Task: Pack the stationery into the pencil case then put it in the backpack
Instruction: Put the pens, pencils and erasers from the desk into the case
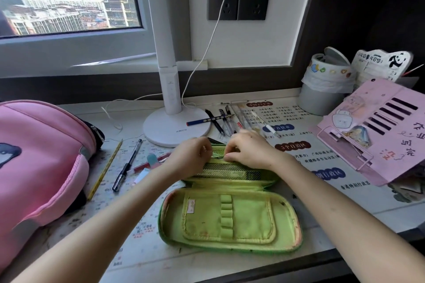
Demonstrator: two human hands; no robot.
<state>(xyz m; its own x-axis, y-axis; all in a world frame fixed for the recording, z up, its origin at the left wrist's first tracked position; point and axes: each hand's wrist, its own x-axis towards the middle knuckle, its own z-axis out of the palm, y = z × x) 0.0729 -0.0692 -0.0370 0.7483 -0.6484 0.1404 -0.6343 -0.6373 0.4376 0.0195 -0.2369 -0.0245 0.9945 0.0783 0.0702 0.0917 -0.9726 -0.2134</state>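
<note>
A green pencil case lies open on the desk in front of me, its near half with elastic loops facing up. My left hand and my right hand both grip the top edge of the case's far mesh flap with curled fingers. Left of the case lie a yellow pencil, a black pen and a red pen with a small eraser. More pens lie behind my hands beside the lamp base. A pink backpack sits at the left.
A white desk lamp stands behind the case, its cable running to a wall socket. At the right are a grey bin with a white liner and a pink book stand. A printed mat covers the desk.
</note>
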